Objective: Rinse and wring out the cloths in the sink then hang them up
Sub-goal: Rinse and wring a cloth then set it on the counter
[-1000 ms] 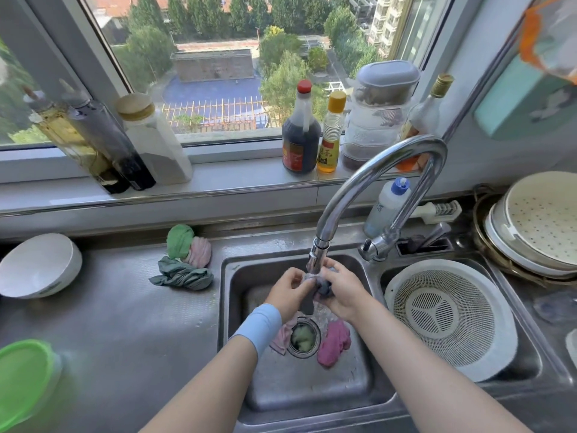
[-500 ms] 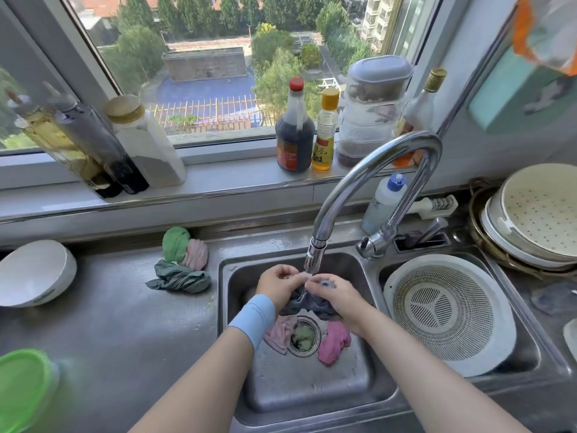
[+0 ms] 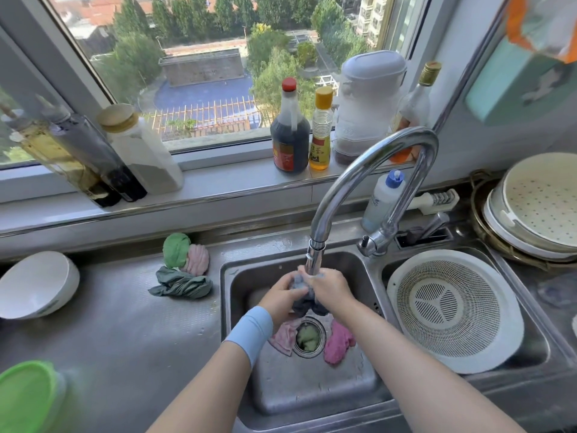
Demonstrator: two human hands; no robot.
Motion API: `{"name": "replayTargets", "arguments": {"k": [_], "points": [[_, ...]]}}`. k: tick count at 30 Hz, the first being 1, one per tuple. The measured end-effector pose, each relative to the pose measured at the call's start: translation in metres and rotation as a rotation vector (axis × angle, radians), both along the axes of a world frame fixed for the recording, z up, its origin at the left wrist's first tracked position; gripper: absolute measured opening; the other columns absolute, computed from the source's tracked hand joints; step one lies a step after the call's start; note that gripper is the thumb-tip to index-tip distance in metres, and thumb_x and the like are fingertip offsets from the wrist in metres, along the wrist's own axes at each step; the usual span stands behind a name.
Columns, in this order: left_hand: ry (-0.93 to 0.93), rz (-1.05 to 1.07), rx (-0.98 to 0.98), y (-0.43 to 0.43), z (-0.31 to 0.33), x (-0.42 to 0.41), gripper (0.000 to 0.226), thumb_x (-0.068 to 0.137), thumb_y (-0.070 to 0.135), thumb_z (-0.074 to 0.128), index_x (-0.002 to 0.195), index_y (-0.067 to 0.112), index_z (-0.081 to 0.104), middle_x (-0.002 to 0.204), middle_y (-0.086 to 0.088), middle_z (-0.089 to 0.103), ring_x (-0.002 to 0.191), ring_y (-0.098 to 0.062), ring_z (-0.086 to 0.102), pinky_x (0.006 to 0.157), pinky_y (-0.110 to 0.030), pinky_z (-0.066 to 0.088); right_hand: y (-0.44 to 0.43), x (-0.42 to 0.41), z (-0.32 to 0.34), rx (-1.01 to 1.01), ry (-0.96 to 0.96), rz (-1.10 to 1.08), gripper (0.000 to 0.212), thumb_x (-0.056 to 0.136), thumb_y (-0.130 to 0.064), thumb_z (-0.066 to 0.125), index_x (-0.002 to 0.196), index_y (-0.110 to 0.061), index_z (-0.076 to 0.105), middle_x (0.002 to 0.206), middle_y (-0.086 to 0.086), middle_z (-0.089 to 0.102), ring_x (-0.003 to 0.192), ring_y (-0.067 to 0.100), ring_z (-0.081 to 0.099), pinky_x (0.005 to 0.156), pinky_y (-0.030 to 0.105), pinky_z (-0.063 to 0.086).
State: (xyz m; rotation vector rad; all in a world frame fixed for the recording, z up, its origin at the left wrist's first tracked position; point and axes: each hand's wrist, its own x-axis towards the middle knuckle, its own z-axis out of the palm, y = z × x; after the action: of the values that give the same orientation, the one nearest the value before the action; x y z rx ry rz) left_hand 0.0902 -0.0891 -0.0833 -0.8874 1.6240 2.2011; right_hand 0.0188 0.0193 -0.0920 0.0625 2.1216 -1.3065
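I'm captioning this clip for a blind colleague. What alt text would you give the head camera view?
The left hand and right hand grip a dark grey-blue cloth under the faucet above a steel sink. A pale pink cloth, a green cloth in the drain and a bright pink cloth lie below.

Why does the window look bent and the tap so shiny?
Head view: the wide-angle lens bows the window frame near the edges; daylight puts bright glare on the chrome tap; the green lid in the corner is blurred; the left hand and right hand gripping the dark cloth look fairly sharp.
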Motion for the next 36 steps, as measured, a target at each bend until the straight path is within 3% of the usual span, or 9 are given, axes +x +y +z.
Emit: {"name": "replayTargets", "arguments": {"k": [5, 8, 12, 15, 19, 23, 28, 33, 36], "points": [[0.052, 0.139, -0.167, 0.008, -0.002, -0.004, 0.012, 0.084, 0.012, 0.076, 0.078, 0.009, 0.065, 0.075, -0.009, 0.065, 0.063, -0.014, 0.06, 0.06, -0.024, 0.052, 0.005, -0.007, -0.009, 0.078, -0.063, -0.054, 0.034, 0.093, -0.033, 0.054, 0.06, -0.026, 0.052, 0.078, 0.001, 0.058, 0.06, 0.011, 0.048, 0.057, 0.024, 0.039], [-0.015, 0.185, -0.293, 0.01, -0.005, -0.009, 0.03, 0.076, 0.026, 0.081, 0.057, 0.014, 0.061, 0.057, -0.001, 0.059, 0.052, -0.013, 0.052, 0.055, -0.026, 0.048, 0.011, 0.003, -0.012, -0.009, -0.045, -0.054, 0.042, 0.096, -0.042, 0.053, 0.062, -0.019, 0.063, 0.06, 0.003, 0.064, 0.051, 0.016, 0.058, 0.048, 0.02, 0.04], [-0.024, 0.204, -0.207, 0.01, -0.008, -0.011, 0.009, 0.084, 0.013, 0.074, 0.088, 0.005, 0.077, 0.086, -0.01, 0.075, 0.08, -0.023, 0.069, 0.084, -0.038, 0.058, 0.027, 0.01, -0.022, 0.032, 0.058, 0.11, 0.02, 0.1, -0.039, 0.048, 0.095, -0.025, 0.062, 0.089, -0.005, 0.069, 0.086, 0.015, 0.065, 0.077, 0.029, 0.05], [0.033, 0.198, -0.108, 0.012, -0.007, -0.012, 0.041, 0.084, -0.015, 0.06, 0.117, 0.008, 0.067, 0.109, -0.011, 0.071, 0.104, -0.03, 0.067, 0.095, -0.045, 0.054, 0.036, 0.01, -0.021, -0.078, 0.036, 0.2, 0.029, 0.091, -0.02, 0.067, 0.117, -0.032, 0.064, 0.105, -0.008, 0.073, 0.1, 0.012, 0.068, 0.092, 0.031, 0.053], [-0.005, 0.288, -0.001, 0.013, -0.011, -0.014, 0.058, 0.081, -0.024, 0.043, 0.13, 0.005, 0.05, 0.127, -0.015, 0.057, 0.119, -0.036, 0.058, 0.102, -0.052, 0.048, 0.039, 0.003, -0.018, -0.017, 0.13, 0.011, 0.009, 0.08, -0.02, 0.08, 0.078, -0.027, 0.075, 0.073, -0.011, 0.074, 0.071, 0.006, 0.065, 0.075, 0.032, 0.055], [-0.042, 0.217, 0.095, 0.012, -0.014, -0.005, 0.034, 0.091, 0.003, 0.064, 0.124, -0.002, 0.057, 0.112, -0.019, 0.067, 0.099, -0.034, 0.065, 0.088, -0.045, 0.054, 0.029, 0.006, -0.013, -0.127, 0.05, 0.025, 0.009, 0.088, -0.014, 0.071, 0.093, -0.014, 0.065, 0.078, 0.0, 0.068, 0.071, 0.012, 0.057, 0.067, 0.029, 0.047], [-0.05, 0.132, -0.064, -0.004, -0.018, 0.005, 0.021, 0.089, 0.007, 0.069, 0.109, 0.003, 0.07, 0.104, -0.019, 0.074, 0.096, -0.033, 0.071, 0.084, -0.042, 0.058, 0.019, 0.005, 0.003, -0.29, -0.037, 0.122, 0.06, 0.079, 0.023, 0.043, 0.111, -0.022, 0.066, 0.097, 0.0, 0.071, 0.085, 0.009, 0.064, 0.073, 0.019, 0.053], [0.052, 0.055, -0.019, -0.019, -0.007, 0.006, 0.033, 0.095, -0.011, 0.044, 0.11, 0.005, 0.069, 0.103, -0.016, 0.074, 0.092, -0.028, 0.071, 0.081, -0.036, 0.056, 0.017, 0.005, 0.004, -0.121, -0.084, 0.151, 0.012, 0.084, -0.013, 0.067, 0.092, -0.009, 0.059, 0.084, 0.004, 0.059, 0.076, 0.016, 0.055, 0.068, 0.031, 0.045], [0.108, 0.101, 0.101, -0.02, -0.002, 0.006, 0.039, 0.092, -0.017, 0.039, 0.109, 0.001, 0.069, 0.104, -0.02, 0.073, 0.091, -0.028, 0.071, 0.078, -0.035, 0.057, 0.016, 0.007, -0.002, -0.075, 0.019, 0.233, 0.024, 0.092, -0.022, 0.066, 0.081, -0.005, 0.055, 0.081, 0.007, 0.056, 0.078, 0.019, 0.055, 0.08, 0.046, 0.051]]}}
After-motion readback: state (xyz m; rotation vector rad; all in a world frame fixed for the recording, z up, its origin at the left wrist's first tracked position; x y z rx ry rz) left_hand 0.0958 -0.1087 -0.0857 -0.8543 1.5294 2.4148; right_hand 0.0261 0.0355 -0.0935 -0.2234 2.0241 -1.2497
